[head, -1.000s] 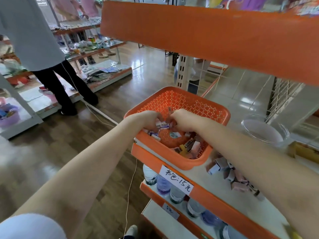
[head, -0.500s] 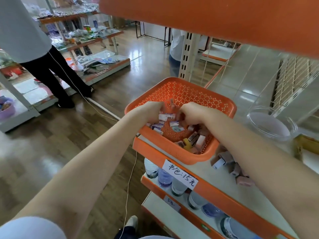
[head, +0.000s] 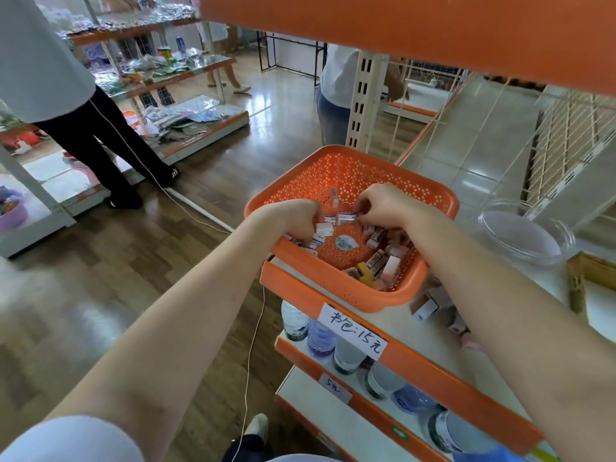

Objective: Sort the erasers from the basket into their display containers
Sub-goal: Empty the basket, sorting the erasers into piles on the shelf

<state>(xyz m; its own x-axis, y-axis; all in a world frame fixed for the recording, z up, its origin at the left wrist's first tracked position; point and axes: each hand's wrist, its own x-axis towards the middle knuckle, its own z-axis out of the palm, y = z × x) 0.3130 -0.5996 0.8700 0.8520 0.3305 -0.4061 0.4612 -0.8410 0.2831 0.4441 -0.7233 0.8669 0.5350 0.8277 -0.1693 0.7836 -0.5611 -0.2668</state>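
The left hand (head: 293, 221) curls over several erasers (head: 321, 232), its fingertips and most of that clutch hidden beneath it. Just right of that grip, the right hand (head: 383, 205) covers one end of a labelled eraser (head: 346, 216): whether it pinches cannot be told, the print too small to read.

Retail shop, general goods. Evidence: orange-edged display shelf (head: 433, 371) with a handwritten price label (head: 353, 331) reading 15元 and a second label (head: 335, 385) reading 5元 below. Bottled drinks (head: 320, 338) on the lower tier. Barcoded erasers (head: 376, 258) in a basket (head: 333, 288). Stocked racks (head: 150, 85) across the aisle, another person (head: 83, 128) standing there.
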